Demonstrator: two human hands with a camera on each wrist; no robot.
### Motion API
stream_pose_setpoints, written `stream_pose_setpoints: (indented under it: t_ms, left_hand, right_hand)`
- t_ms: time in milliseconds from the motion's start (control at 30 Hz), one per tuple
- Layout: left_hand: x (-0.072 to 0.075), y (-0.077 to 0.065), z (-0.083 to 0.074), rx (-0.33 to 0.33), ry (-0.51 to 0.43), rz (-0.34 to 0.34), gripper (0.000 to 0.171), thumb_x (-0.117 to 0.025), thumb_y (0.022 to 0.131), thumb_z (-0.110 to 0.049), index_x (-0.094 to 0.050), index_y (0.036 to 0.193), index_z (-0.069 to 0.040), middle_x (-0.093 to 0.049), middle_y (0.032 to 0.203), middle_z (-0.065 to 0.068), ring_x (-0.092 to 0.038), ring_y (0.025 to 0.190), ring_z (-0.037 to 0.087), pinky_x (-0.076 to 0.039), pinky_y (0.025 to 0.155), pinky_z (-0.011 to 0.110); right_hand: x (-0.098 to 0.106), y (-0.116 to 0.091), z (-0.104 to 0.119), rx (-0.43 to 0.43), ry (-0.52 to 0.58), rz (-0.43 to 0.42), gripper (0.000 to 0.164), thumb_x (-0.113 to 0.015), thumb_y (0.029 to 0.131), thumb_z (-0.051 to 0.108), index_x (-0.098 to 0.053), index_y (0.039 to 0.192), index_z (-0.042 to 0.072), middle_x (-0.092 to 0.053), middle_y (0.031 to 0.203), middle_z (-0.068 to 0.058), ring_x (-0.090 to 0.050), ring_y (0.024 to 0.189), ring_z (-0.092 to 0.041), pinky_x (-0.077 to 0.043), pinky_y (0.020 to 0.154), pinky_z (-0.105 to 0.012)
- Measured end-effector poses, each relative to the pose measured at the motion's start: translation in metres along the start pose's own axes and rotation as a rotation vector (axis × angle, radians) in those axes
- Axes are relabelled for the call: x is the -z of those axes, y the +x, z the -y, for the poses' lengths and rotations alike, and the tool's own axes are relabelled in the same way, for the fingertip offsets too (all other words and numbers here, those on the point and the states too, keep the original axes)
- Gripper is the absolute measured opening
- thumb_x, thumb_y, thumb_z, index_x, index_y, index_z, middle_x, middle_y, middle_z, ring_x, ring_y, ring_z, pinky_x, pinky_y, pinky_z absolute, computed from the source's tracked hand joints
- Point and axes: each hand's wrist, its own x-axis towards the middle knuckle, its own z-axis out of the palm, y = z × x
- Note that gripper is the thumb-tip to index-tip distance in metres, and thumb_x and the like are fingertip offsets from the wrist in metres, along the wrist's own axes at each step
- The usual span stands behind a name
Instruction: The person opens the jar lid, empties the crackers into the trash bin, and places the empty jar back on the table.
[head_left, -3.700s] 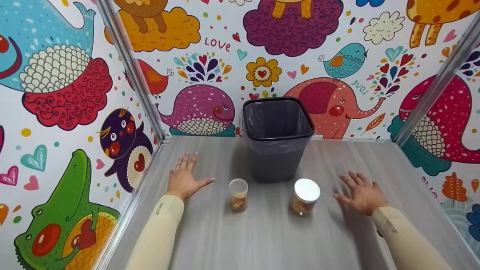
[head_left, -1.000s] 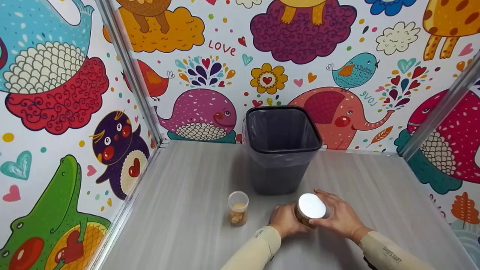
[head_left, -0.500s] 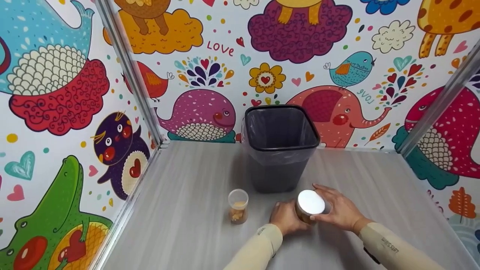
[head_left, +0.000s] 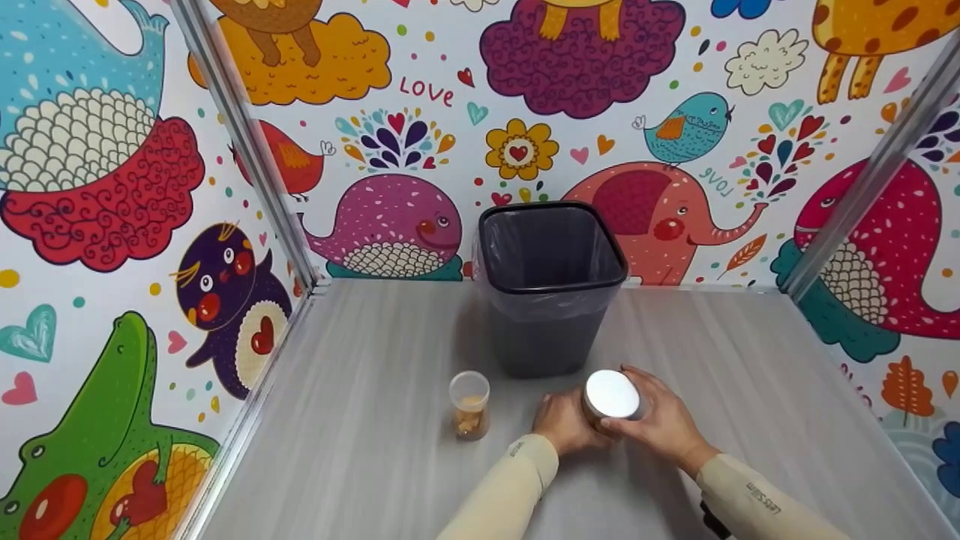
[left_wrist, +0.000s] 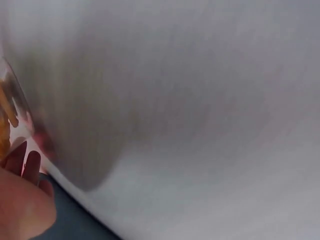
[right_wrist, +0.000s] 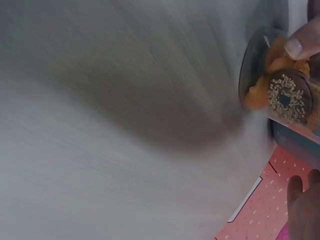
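Observation:
A clear jar with a white lid [head_left: 613,394] is between my two hands at the middle right of the head view. My left hand [head_left: 566,421] grips its body from the left. With thumb and fingers spread around the rim, my right hand [head_left: 664,420] holds the lid from the right. In the right wrist view the jar [right_wrist: 257,95] shows orange pieces inside and a dark round picture. The left wrist view catches only its edge, by my left hand [left_wrist: 25,207]. A smaller clear cup [head_left: 470,405] with orange-brown pieces stands upright to the left.
A dark grey bin [head_left: 547,330] with a clear plastic liner stands just behind the jar and cup. Patterned walls [head_left: 397,225] enclose the grey table [head_left: 360,420] at the back and sides, with metal strips at the corners.
Earlier, both hands lay apart on the table and the jar stood untouched. Over the last second both hands stay on the jar, with little visible movement besides the head view shifting.

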Motion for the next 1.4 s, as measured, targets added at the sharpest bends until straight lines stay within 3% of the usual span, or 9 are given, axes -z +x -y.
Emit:
stream_pose_setpoints:
  t_ms: [133, 233, 333, 567, 733, 867, 1133, 1333, 1400]
  left_hand:
    - [0.001, 0.004, 0.002, -0.017, -0.041, 0.014, 0.075, -0.093, 0.057, -0.050, -0.067, 0.120, -0.019, -0.070, 0.107, -0.013, -0.063, 0.100, 0.004, -0.045, 0.095, 0.032]
    - [0.001, 0.005, 0.003, -0.023, -0.044, 0.018, 0.072, -0.093, 0.057, -0.050, -0.068, 0.118, -0.020, -0.070, 0.106, -0.015, -0.063, 0.098, 0.002, -0.045, 0.094, 0.030]
    - [0.000, 0.005, 0.005, -0.039, -0.043, 0.003, 0.071, -0.093, 0.055, -0.051, -0.069, 0.115, -0.022, -0.070, 0.103, -0.016, -0.064, 0.095, 0.002, -0.047, 0.092, 0.028]
    - [-0.002, 0.001, 0.006, -0.049, -0.031, 0.017, 0.069, -0.093, 0.054, -0.053, -0.071, 0.113, -0.027, -0.069, 0.099, -0.023, -0.063, 0.093, -0.003, -0.046, 0.092, 0.025]
    - [-0.001, 0.007, 0.006, -0.023, -0.010, 0.029, 0.069, -0.094, 0.052, -0.054, -0.069, 0.111, -0.028, -0.068, 0.098, -0.023, -0.062, 0.093, -0.003, -0.042, 0.097, 0.025]
    - [0.001, 0.007, 0.005, 0.010, -0.007, 0.045, 0.070, -0.093, 0.052, -0.055, -0.067, 0.111, -0.028, -0.068, 0.099, -0.022, -0.061, 0.094, -0.003, -0.037, 0.100, 0.025]
    - [0.004, 0.010, 0.010, -0.048, 0.021, -0.025, 0.070, -0.094, 0.054, -0.051, -0.070, 0.114, -0.023, -0.070, 0.102, -0.019, -0.063, 0.097, -0.002, -0.042, 0.098, 0.029]
    - [0.005, 0.006, 0.005, -0.065, 0.052, 0.012, 0.070, -0.093, 0.056, -0.051, -0.069, 0.115, -0.023, -0.070, 0.103, -0.019, -0.062, 0.098, -0.003, -0.040, 0.101, 0.030]
    - [0.003, 0.003, 0.003, -0.073, 0.044, 0.023, 0.070, -0.093, 0.056, -0.051, -0.069, 0.116, -0.023, -0.069, 0.105, -0.019, -0.062, 0.100, -0.003, -0.040, 0.100, 0.030]
  right_hand:
    - [0.001, 0.004, -0.004, 0.029, -0.017, -0.009, 0.094, -0.092, 0.063, 0.049, -0.059, 0.136, 0.000, -0.057, 0.139, -0.010, -0.052, 0.128, -0.030, -0.038, 0.104, -0.035]
    - [0.003, 0.006, -0.008, 0.073, -0.018, 0.001, 0.094, -0.092, 0.063, 0.049, -0.058, 0.136, 0.001, -0.057, 0.140, -0.008, -0.052, 0.129, -0.030, -0.028, 0.105, -0.015]
    - [0.004, 0.009, -0.012, 0.120, -0.010, 0.030, 0.093, -0.091, 0.064, 0.049, -0.058, 0.137, 0.001, -0.055, 0.142, -0.008, -0.051, 0.129, -0.031, -0.020, 0.102, -0.006]
    - [0.015, 0.015, -0.023, 0.194, -0.003, 0.150, 0.085, -0.090, 0.067, 0.049, -0.059, 0.139, 0.017, -0.052, 0.146, 0.000, -0.049, 0.132, -0.026, -0.027, 0.103, -0.012]
    - [0.022, 0.028, -0.029, 0.228, -0.022, 0.227, 0.080, -0.087, 0.070, 0.050, -0.059, 0.139, 0.023, -0.048, 0.149, -0.003, -0.046, 0.134, -0.029, -0.041, 0.103, -0.045]
    - [0.022, 0.028, -0.026, 0.169, 0.003, 0.249, 0.077, -0.087, 0.070, 0.050, -0.061, 0.136, 0.023, -0.041, 0.154, -0.010, -0.041, 0.136, -0.036, -0.040, 0.098, -0.063]
    - [-0.001, 0.011, -0.009, 0.021, 0.142, 0.068, 0.089, -0.092, 0.069, 0.038, -0.053, 0.142, 0.004, -0.036, 0.155, -0.017, -0.035, 0.139, -0.040, -0.033, 0.103, -0.060]
    - [-0.012, 0.000, 0.003, -0.091, 0.133, -0.022, 0.097, -0.092, 0.066, 0.044, -0.049, 0.142, 0.001, -0.044, 0.149, -0.015, -0.042, 0.135, -0.035, -0.035, 0.104, -0.052]
    - [-0.011, -0.004, 0.003, -0.091, 0.108, -0.046, 0.095, -0.092, 0.065, 0.045, -0.053, 0.140, 0.001, -0.048, 0.147, -0.012, -0.045, 0.133, -0.032, -0.035, 0.106, -0.041]
